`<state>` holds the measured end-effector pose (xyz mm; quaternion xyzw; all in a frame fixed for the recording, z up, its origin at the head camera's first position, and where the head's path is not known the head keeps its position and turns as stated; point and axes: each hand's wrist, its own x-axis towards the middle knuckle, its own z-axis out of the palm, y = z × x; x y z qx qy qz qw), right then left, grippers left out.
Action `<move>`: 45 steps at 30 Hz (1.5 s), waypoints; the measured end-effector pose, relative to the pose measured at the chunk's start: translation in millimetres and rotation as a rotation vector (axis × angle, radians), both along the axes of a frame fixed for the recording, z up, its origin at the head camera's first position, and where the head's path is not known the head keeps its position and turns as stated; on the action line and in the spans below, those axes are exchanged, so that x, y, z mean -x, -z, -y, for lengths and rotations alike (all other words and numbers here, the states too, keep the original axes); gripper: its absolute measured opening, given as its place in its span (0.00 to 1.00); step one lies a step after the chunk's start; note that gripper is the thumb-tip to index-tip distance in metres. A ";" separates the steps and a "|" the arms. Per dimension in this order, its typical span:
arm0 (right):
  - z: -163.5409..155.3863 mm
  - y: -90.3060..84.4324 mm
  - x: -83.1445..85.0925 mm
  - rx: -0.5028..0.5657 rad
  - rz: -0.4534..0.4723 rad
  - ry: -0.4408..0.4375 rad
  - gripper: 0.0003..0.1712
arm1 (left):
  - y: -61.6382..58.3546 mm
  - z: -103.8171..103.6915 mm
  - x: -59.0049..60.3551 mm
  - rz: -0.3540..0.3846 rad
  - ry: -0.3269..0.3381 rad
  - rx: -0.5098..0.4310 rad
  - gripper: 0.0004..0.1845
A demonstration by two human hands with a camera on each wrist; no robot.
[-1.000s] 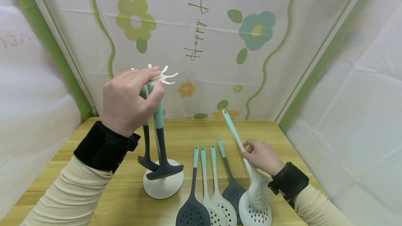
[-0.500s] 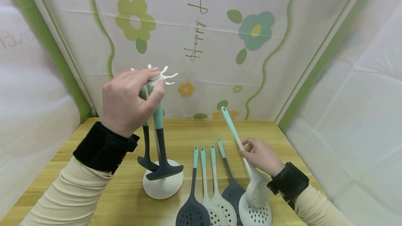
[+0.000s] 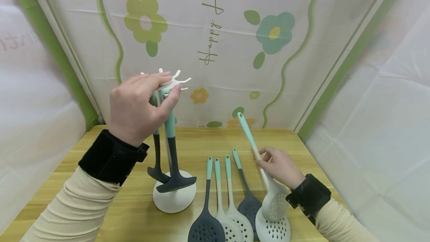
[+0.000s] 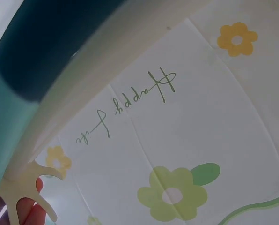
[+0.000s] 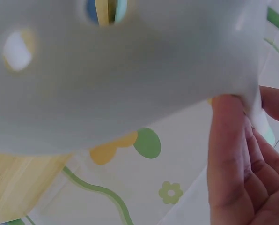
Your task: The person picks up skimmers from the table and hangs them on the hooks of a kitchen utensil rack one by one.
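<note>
My left hand (image 3: 137,104) holds the white hooked top of a utensil stand (image 3: 174,81), fingers over it and thumb by a hanging handle. Two dark-headed utensils hang there, the front one (image 3: 173,156) and the rear one (image 3: 157,156); both have teal grips and ladle-like heads. On the right, my right hand (image 3: 282,165) pinches the pale shaft of a white slotted spoon (image 3: 275,202), its teal grip (image 3: 246,130) slanting up to the left. In the right wrist view, the spoon's bowl (image 5: 106,84) fills much of the frame, thumb and fingers on its neck.
Right of the stand's round base (image 3: 171,204) lie a dark slotted turner (image 3: 206,229), two pale perforated utensils side by side (image 3: 220,204) and another dark utensil (image 3: 248,204). A white perforated head (image 3: 273,230) sits under the spoon. Printed cloth walls surround the wooden table (image 3: 117,212).
The slotted spoon has risen slightly, its grip end moving up. My left thumb has shifted a little to the right by the hanging handle; the stand stays in place.
</note>
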<state>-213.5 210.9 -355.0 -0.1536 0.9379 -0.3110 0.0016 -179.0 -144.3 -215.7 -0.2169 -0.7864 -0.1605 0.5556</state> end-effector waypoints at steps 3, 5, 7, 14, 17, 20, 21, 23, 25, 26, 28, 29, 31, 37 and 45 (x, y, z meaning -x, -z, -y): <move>0.4 -0.7 -0.4 0.000 -0.008 -0.001 0.20 | -0.1 0.1 -0.3 0.003 0.000 -0.002 0.25; 0.6 -1.1 -0.6 0.003 -0.015 -0.005 0.21 | 0.0 0.1 -0.7 0.006 0.002 -0.005 0.25; 0.7 -1.7 -1.0 0.007 -0.024 -0.012 0.21 | 0.2 0.1 -0.7 0.007 0.005 -0.009 0.26; 1.6 -2.2 -1.0 0.015 -0.038 -0.015 0.20 | 0.9 1.2 -1.5 0.022 0.004 -0.005 0.27; 2.4 -2.9 -1.6 0.019 -0.041 -0.017 0.19 | 0.9 1.6 -1.9 0.029 -0.002 -0.003 0.27; 3.1 -3.9 -2.4 0.023 -0.049 -0.020 0.19 | 0.7 1.7 -1.8 0.028 -0.004 -0.004 0.27; 3.3 -4.3 -2.5 0.024 -0.052 -0.020 0.19 | 0.6 1.7 -1.7 0.025 -0.004 -0.005 0.27; 3.5 -5.0 -3.1 0.025 -0.060 -0.023 0.20 | 0.6 1.5 -1.5 0.018 -0.002 -0.010 0.27; 3.7 -6.0 -4.1 0.027 -0.069 -0.029 0.20 | 0.5 1.2 -1.3 0.012 0.002 -0.015 0.27; 3.9 -6.5 -4.5 0.029 -0.073 -0.029 0.20 | 0.3 1.0 -1.2 0.009 0.004 -0.018 0.27; 4.0 -7.2 -5.3 0.033 -0.082 -0.036 0.20 | 0.2 0.8 -1.1 0.006 0.009 -0.024 0.27; 4.1 -7.6 -5.7 0.034 -0.086 -0.039 0.20 | 0.1 0.6 -1.2 0.006 0.013 -0.027 0.27; 4.6 -8.3 -6.5 0.035 -0.092 -0.036 0.20 | -0.2 0.5 -1.5 0.007 0.011 -0.027 0.27; 5.9 -9.4 -8.4 0.031 -0.105 -0.029 0.20 | -0.1 0.0 -2.0 0.008 0.006 -0.027 0.28; 5.8 -7.3 -10.7 0.034 -0.125 -0.027 0.21 | 0.4 -1.1 -1.3 -0.002 0.005 -0.032 0.28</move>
